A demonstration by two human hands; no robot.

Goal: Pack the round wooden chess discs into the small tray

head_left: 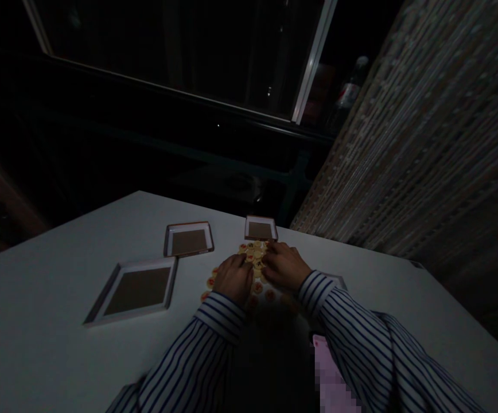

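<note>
On the white table [72, 246], a cluster of round wooden xiangqi pieces [257, 287] with red or black characters lies in front of me. My left hand [234, 279] is at the left side of the cluster, its bent fingers held close together on the pieces. From the right, my right hand [286, 265] reaches in with curled fingers, its fingertips on pieces at the middle and far side. Both hands are closed at the pieces, and the fingers hide which ones they grip. In the shadow near me, several pieces are hard to make out.
Shallow box parts stand around the pieces: a large tray [172, 285] and a smaller tray [210, 235] at left, a small one [260, 239] behind. Another box edge [338, 280] shows past my right wrist. A pink object [333, 373] lies near my right forearm. A string curtain [386, 143] hangs right.
</note>
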